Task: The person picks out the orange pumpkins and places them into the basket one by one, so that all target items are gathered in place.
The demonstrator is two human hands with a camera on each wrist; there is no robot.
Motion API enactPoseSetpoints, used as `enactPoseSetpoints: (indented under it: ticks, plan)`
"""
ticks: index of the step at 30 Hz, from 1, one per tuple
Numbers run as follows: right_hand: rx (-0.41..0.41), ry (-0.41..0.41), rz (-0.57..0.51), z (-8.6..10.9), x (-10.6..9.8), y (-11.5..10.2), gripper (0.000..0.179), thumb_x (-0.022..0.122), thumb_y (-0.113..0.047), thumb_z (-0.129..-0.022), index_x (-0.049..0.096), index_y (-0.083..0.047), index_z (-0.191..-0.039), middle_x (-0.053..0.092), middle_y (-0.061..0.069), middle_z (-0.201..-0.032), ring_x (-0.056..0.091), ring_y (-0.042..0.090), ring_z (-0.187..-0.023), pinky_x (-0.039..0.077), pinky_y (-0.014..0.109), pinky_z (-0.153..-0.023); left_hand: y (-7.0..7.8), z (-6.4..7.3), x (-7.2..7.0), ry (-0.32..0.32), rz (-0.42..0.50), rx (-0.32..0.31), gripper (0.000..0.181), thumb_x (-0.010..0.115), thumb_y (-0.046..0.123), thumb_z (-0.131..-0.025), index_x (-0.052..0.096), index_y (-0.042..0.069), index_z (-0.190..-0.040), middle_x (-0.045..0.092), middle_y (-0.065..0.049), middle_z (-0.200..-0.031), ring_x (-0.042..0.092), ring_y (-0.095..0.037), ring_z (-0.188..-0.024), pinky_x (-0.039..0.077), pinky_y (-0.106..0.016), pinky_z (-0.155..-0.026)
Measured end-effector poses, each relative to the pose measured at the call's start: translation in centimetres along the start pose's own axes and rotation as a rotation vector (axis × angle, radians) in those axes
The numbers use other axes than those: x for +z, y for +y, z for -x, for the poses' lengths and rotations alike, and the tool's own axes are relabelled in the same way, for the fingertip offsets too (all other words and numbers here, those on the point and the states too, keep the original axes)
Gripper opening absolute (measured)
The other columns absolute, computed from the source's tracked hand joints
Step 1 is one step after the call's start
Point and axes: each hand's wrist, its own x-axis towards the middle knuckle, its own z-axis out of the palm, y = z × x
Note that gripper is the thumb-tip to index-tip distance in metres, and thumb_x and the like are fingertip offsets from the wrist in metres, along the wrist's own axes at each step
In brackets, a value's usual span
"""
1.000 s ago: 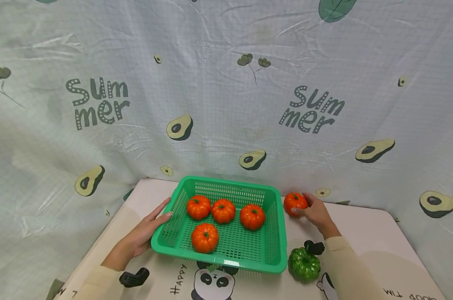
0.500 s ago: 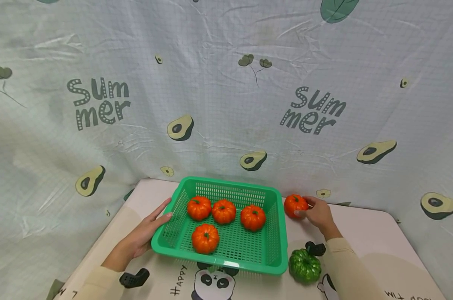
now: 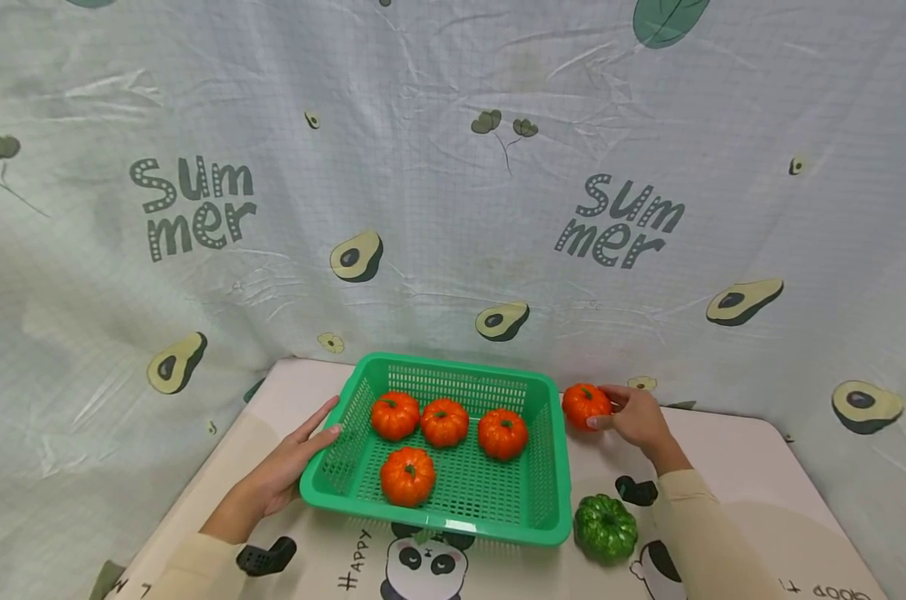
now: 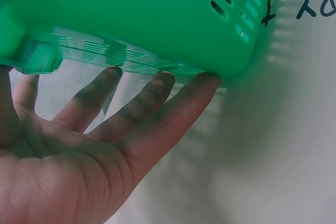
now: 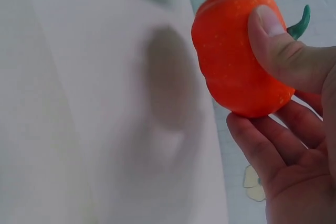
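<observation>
A green plastic basket (image 3: 498,500) with slotted walls stands on the table, holding several orange pumpkins (image 3: 407,477). My left hand (image 3: 283,467) touches its left side, thumb at the rim. In the left wrist view, the fingers (image 4: 173,114) are extended against the basket's outer wall (image 4: 131,14). Just right of the basket, my right hand (image 3: 636,419) holds another orange pumpkin (image 3: 583,407). The right wrist view shows this pumpkin (image 5: 231,51) between thumb and fingers, its green stem pointing sideways and its shadow apart from it on the tabletop.
A green pumpkin (image 3: 606,528) sits by the basket's front right corner, left of my right sleeve (image 3: 711,533). Behind the table hangs a pale curtain (image 3: 437,192) with avocado prints. The tabletop (image 3: 753,475) bears printed pandas and lettering.
My right wrist has shifted slightly to the right, so its black camera stands farther from the green pumpkin. The held pumpkin stays close beside the basket; the left hand looks unchanged.
</observation>
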Motion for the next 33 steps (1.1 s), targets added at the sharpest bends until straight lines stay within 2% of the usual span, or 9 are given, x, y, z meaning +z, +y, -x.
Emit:
enactPoseSetpoints:
  ticks: [20,33]
  plan:
    - [-0.108,-0.04,-0.05,0.7,-1.9,-2.0,0.068,0.087,-0.011,-0.083,0.059,0.01,-0.141,0.06,0.032,-0.143,0.06,0.049,-0.13,0.051,0.056,-0.106,-0.1,0.0,0.0,0.007,-0.003,-0.006,0.075,0.053,0.045,-0.108,0.007,0.044,-0.167,0.023,-0.022,-0.171,0.055,-0.029,-0.132,0.056,-0.04,-0.098]
    - [-0.175,-0.076,-0.113,1.3,-2.7,-2.9,0.069,0.088,-0.006,-0.081,0.058,0.012,-0.14,0.061,0.034,-0.141,0.062,0.05,-0.128,0.058,0.046,-0.098,0.0,0.0,0.1,0.009,-0.017,-0.008,0.075,0.053,0.046,-0.108,0.007,0.044,-0.167,0.021,-0.022,-0.172,0.054,-0.03,-0.132,0.056,-0.04,-0.098]
